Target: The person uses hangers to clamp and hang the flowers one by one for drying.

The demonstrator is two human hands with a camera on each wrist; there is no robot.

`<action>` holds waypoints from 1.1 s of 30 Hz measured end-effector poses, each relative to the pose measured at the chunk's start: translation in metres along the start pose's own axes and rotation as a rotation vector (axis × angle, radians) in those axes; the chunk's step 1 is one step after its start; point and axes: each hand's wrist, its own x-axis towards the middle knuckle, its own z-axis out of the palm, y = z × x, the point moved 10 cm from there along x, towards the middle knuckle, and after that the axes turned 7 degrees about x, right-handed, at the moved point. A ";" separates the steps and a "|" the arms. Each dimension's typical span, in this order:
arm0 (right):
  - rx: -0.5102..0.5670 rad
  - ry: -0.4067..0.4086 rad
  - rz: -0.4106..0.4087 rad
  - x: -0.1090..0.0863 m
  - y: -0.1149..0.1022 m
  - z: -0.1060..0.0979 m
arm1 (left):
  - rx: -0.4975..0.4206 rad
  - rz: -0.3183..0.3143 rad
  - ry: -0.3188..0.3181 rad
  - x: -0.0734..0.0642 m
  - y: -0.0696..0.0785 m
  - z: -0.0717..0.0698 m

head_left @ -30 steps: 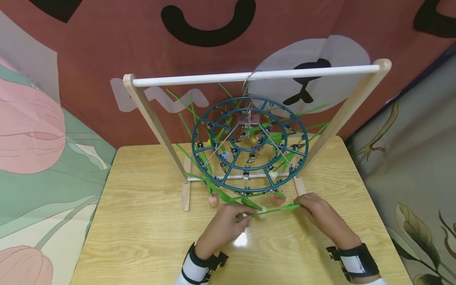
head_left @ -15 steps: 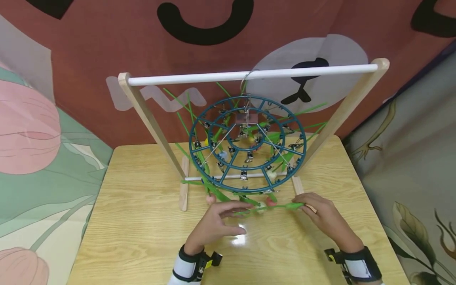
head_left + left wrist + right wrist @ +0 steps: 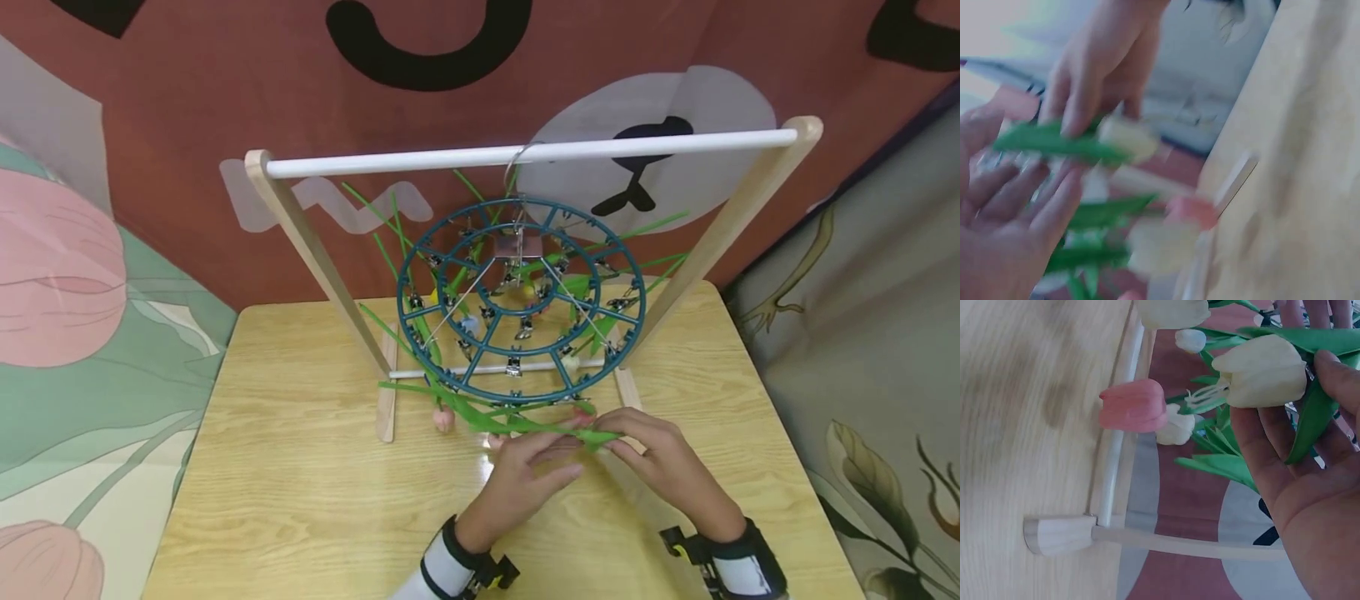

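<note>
A white artificial tulip (image 3: 1266,372) with green leaves is pinched just behind its bloom by my right hand (image 3: 660,458), thumb on one side and fingers behind. My left hand (image 3: 525,479) lies beside the tulip's leaves, fingers extended and thumb spread away; in the left wrist view its fingertips are right below the green leaf (image 3: 1060,142). Both hands are in front of a blue round clip hanger (image 3: 486,348), whose metal clips (image 3: 513,367) carry other tulips head down. A pink tulip (image 3: 1134,406) hangs close to the held one.
The hanger hooks over the white top bar (image 3: 420,158) of a rack with wooden posts (image 3: 322,267), standing on a wood-grain table (image 3: 300,500). Several green stems (image 3: 660,223) stick out around the hanger. Printed cloth (image 3: 187,208) stands behind.
My left hand has released its pinch on the stem, spread its fingers and moved right, up to the right hand. The right hand, still holding the tulip, has shifted slightly left.
</note>
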 end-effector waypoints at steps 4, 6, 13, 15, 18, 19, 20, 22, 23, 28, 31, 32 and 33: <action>0.007 -0.017 -0.010 -0.001 -0.001 0.008 | 0.154 0.077 0.165 0.005 0.003 0.004; -0.005 -0.031 -0.006 -0.001 -0.001 0.010 | 0.158 0.076 0.200 0.005 0.002 0.006; -0.193 0.015 0.054 0.002 0.006 -0.015 | 0.218 0.088 0.219 0.009 -0.002 0.008; -0.233 0.060 0.074 0.006 0.008 -0.030 | 0.241 0.095 0.217 0.009 -0.005 0.008; -0.259 0.123 0.092 0.015 0.009 -0.050 | 0.258 0.145 0.211 0.009 -0.006 0.010; -0.260 0.139 0.098 0.019 0.009 -0.055 | 0.261 0.171 0.208 0.010 -0.005 0.011; -0.253 0.152 0.104 0.023 0.009 -0.060 | 0.270 0.195 0.204 0.010 -0.004 0.012; -0.235 0.165 0.112 0.032 0.011 -0.065 | 0.286 0.240 0.193 0.010 -0.003 0.015; -0.214 0.164 0.117 0.037 0.012 -0.066 | 0.299 0.250 0.185 0.010 -0.003 0.017; -0.058 0.137 0.129 0.057 0.019 -0.064 | 0.369 0.260 0.143 0.011 -0.004 0.025; 0.106 0.129 0.117 0.062 0.021 -0.060 | 0.391 0.261 0.124 0.012 -0.004 0.027; 0.152 0.130 0.113 0.063 0.021 -0.059 | 0.393 0.263 0.117 0.012 -0.004 0.028; 0.195 0.136 0.110 0.064 0.021 -0.059 | 0.395 0.262 0.113 0.012 -0.004 0.028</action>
